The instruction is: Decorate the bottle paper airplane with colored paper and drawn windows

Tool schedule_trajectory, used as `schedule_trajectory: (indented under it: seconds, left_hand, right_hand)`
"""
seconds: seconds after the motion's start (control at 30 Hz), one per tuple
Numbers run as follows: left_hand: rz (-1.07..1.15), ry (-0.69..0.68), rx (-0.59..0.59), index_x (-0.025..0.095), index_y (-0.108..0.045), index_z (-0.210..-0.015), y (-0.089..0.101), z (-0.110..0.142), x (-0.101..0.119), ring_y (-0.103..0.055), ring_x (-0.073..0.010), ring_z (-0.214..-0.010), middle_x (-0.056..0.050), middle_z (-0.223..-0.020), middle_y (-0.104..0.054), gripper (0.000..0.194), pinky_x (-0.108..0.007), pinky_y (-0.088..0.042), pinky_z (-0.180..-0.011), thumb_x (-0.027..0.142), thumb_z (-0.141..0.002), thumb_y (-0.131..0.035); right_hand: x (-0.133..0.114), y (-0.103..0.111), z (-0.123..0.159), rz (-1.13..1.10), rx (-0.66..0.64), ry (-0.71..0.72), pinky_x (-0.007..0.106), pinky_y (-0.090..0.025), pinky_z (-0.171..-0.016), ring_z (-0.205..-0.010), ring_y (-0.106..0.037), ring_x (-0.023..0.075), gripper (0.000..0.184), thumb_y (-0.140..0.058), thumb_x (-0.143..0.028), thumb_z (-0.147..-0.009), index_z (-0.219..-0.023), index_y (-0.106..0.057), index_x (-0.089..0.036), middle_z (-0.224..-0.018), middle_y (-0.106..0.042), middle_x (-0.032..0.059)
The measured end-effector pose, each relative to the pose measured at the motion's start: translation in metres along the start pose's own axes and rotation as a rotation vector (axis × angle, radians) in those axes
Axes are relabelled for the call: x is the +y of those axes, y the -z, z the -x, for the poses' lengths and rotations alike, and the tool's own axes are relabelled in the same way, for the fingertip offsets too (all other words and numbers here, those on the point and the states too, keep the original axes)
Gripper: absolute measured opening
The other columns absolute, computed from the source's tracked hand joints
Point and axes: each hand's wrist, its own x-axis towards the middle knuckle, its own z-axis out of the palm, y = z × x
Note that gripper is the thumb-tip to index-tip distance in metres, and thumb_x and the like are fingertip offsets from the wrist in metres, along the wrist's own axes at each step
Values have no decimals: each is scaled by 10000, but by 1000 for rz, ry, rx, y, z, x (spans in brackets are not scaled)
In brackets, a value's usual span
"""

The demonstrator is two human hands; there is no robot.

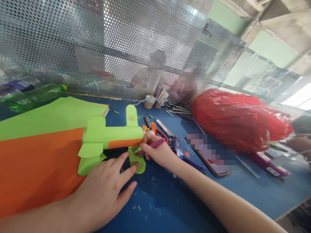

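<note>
A model airplane [123, 133] of light green paper with an orange stripe lies on the blue table, its nose to the right. My right hand [156, 150] grips a purple pen [158, 142], its tip down at the near wing [139, 165]. My left hand [104, 186] is spread open beside the body, with fingertips resting at the near wing's edge. The far wing [132, 116] bears a faint brownish star shape. Part of the nose is hidden behind my right hand.
Green and orange sheets [36, 161] lie at left, below a green bottle [36, 97]. Toward the right are a blue glue gun [177, 147], a phone [216, 169], a red plastic bag [243, 119] and another person's hand [301, 144]. Cups of sticks [149, 103] stand against a perforated metal screen [121, 42].
</note>
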Motion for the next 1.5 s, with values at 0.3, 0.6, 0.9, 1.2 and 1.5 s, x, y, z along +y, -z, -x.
schedule_trajectory:
  seconds: [0.3,0.6,0.9,1.2,1.5]
  left_hand:
    - [-13,-37,7,248,-671,-1214,1,5,-4,-701,-307,-986,-169,-1317,-632,386,-482,-604,-775,372,-963,-406]
    - [-22,-73,0,254,-666,-1221,6,5,-6,-717,-297,-927,-165,-1299,-646,376,-462,-617,-728,367,-955,-425]
    - [-77,-124,49,231,-702,-1170,9,0,-5,-731,-282,-796,-184,-1215,-693,373,-400,-615,-647,383,-904,-488]
    - [-10,-48,-24,228,-660,-1217,6,1,4,-702,-299,-761,-236,-1230,-663,386,-431,-584,-591,356,-910,-464]
    - [-3,36,-76,259,-635,-1251,9,-1,9,-680,-302,-897,-196,-1331,-605,382,-464,-570,-713,402,-949,-451]
  right_hand:
    - [9,-2,-2,-65,-6,43,197,-409,-498,-416,-491,79,227,-519,-29,-742,-631,-449,-215,-412,-484,-108]
    - [10,-2,0,-80,10,36,214,-427,-521,-433,-499,89,222,-523,-61,-761,-633,-434,-220,-419,-472,-105]
    - [13,-2,2,-116,14,24,225,-405,-490,-409,-436,81,203,-529,-104,-767,-637,-433,-225,-430,-458,-101]
    - [11,-1,5,-128,19,-33,263,-486,-563,-418,-445,79,207,-580,-203,-789,-650,-429,-231,-467,-478,-94]
    - [13,-3,2,-153,13,7,266,-493,-574,-412,-442,81,200,-581,-203,-778,-656,-425,-232,-442,-467,-104]
